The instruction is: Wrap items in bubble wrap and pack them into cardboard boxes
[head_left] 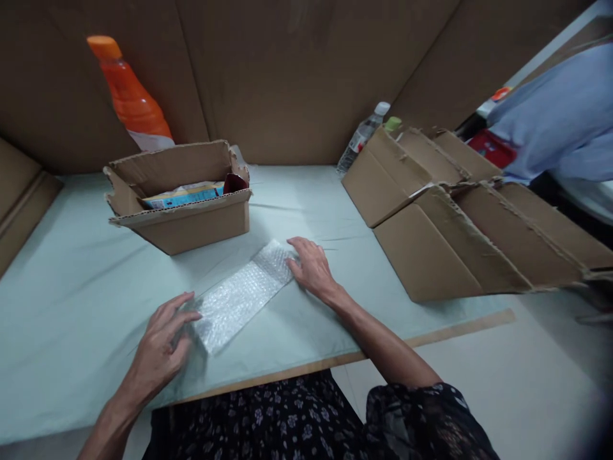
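A strip of clear bubble wrap (242, 295) lies flat and slantwise on the pale green tabletop in front of me. At its near left end is my left hand (161, 338), fingers apart, the fingertips at or just short of the edge. My right hand (313, 265) rests by the far right end with thumb and fingers spread around the corner, the fingertips touching or very close to the wrap. Neither hand grips it. Beyond the wrap stands an open cardboard box (205, 227) holding a blue and yellow packet (184, 197) and a dark red item (234, 184).
An orange bottle (136, 102) stands behind the box. To the right are several open cardboard boxes (431, 249), with a clear bottle (361, 140) behind them. Cardboard panels (306, 76) wall the back. Another person's blue sleeve (555, 115) shows at far right. Brown tape (460, 329) lines the near edge.
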A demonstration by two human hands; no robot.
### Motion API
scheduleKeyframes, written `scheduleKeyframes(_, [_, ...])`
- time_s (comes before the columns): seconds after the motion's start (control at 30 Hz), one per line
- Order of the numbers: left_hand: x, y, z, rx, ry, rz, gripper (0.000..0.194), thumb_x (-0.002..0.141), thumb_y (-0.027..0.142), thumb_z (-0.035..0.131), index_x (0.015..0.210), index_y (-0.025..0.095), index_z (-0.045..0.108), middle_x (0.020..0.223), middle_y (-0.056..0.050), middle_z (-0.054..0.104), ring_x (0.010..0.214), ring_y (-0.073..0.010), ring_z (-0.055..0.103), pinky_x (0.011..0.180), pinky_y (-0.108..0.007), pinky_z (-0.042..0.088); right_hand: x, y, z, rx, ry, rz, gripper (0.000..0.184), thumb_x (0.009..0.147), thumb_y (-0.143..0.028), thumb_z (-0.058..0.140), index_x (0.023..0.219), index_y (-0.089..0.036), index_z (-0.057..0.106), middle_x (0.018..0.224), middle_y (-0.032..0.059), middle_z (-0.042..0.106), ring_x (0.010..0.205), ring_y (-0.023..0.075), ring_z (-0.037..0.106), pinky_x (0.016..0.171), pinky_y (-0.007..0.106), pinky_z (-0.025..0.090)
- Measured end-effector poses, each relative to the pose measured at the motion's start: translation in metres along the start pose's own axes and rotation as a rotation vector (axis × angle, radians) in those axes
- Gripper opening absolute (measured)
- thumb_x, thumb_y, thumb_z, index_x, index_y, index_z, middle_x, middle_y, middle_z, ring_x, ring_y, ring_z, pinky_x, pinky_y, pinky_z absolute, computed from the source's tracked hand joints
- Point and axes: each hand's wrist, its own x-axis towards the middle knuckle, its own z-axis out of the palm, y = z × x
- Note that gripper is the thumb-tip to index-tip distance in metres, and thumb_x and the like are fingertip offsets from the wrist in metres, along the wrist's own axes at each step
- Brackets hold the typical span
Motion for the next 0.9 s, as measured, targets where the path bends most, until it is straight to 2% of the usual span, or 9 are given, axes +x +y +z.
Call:
scheduleKeyframes(0.1, [0.007,0.012,0.006,-0.011,0.091,-0.088,0.028,0.088,0.01,0.049,0.105,0.022,0.066,0.131,-0.011,0.063,0.121,-0.027,0.06,0.1,-0.05,0.052,-0.008,-0.02,0.012,-0.053,0.029,-0.152,0.041,0.093,-0.019,0.059,0.134,-0.016,0.061,0.142,0.0172,0.06,0.125,0.0312,0.056,0.103,0.048,0.045])
scheduleKeyframes(0.23, [0.02,0.029,0.041,0.007,0.09,0.02,0.027,0.089,0.015,0.054,0.113,0.021,0.066,0.125,-0.012,0.066,0.12,-0.0286,0.06,0.101,-0.05,0.051,-0.018,-0.061,0.045,-0.049,-0.221,-0.55,0.04,0.095,-0.026,0.061,0.134,-0.018,0.061,0.147,0.0148,0.057,0.131,0.0289,0.053,0.102,0.046,0.045])
scheduleKeyframes(0.3, [0.02,0.029,0.058,0.042,0.03,0.03,0.03,0.09,0.019,0.056,0.118,0.021,0.065,0.128,-0.013,0.066,0.123,-0.0299,0.059,0.102,-0.05,0.05,-0.019,-0.064,0.055,-0.044,-0.332,-0.667,0.042,0.096,-0.031,0.063,0.135,-0.018,0.06,0.148,0.0138,0.057,0.136,0.028,0.05,0.105,0.046,0.044])
scheduleKeyframes(0.37, [0.015,0.023,0.068,0.034,0.004,0.032,0.029,0.091,0.021,0.057,0.12,0.021,0.064,0.133,-0.013,0.064,0.127,-0.0303,0.057,0.105,-0.05,0.048,-0.017,-0.048,0.055,-0.049,-0.335,-0.639,0.042,0.098,-0.035,0.061,0.136,-0.018,0.061,0.148,0.0134,0.057,0.14,0.0276,0.047,0.109,0.047,0.041])
scheduleKeyframes(0.5, [0.005,0.013,0.067,-0.03,0.015,0.059,0.029,0.093,0.02,0.057,0.121,0.022,0.063,0.137,-0.011,0.063,0.134,-0.0295,0.053,0.109,-0.05,0.046,-0.011,0.005,0.029,-0.127,-0.165,-0.35,0.036,0.099,-0.032,0.059,0.132,-0.019,0.065,0.146,0.0139,0.059,0.138,0.0303,0.05,0.108,0.049,0.039])
scheduleKeyframes(0.57, [0.004,0.013,0.064,-0.036,0.015,0.06,0.028,0.093,0.02,0.057,0.119,0.023,0.064,0.136,-0.011,0.063,0.134,-0.0296,0.053,0.108,-0.049,0.046,-0.009,0.02,0.017,-0.155,-0.084,-0.237,0.032,0.097,-0.028,0.061,0.127,-0.018,0.067,0.141,0.0152,0.062,0.134,0.0313,0.052,0.106,0.049,0.04])
scheduleKeyframes(0.7, [0.006,0.008,0.06,0.049,0.082,0.034,0.025,0.094,0.023,0.055,0.117,0.021,0.064,0.134,-0.014,0.063,0.128,-0.0317,0.056,0.104,-0.049,0.047,-0.006,0.018,0.014,-0.162,0.021,-0.148,0.035,0.095,-0.027,0.064,0.127,-0.015,0.065,0.139,0.0174,0.062,0.133,0.0317,0.052,0.107,0.048,0.039])
scheduleKeyframes(0.8, [0.007,0.0,0.057,0.222,0.163,-0.032,0.029,0.095,0.03,0.053,0.119,0.018,0.064,0.128,-0.018,0.064,0.119,-0.0359,0.059,0.097,-0.053,0.048,0.0,0.008,0.022,-0.167,-0.041,-0.122,0.034,0.092,-0.027,0.069,0.122,-0.012,0.066,0.138,0.019,0.062,0.131,0.0328,0.052,0.105,0.049,0.04])
scheduleKeyframes(0.9, [0.006,0.0,0.052,0.294,0.131,-0.107,0.029,0.093,0.03,0.052,0.115,0.019,0.065,0.106,-0.013,0.07,0.097,-0.032,0.063,0.086,-0.047,0.05,0.006,0.002,0.026,-0.146,-0.107,-0.166,0.017,0.091,-0.021,0.069,0.106,-0.015,0.07,0.134,0.0161,0.065,0.13,0.0321,0.053,0.104,0.049,0.04])
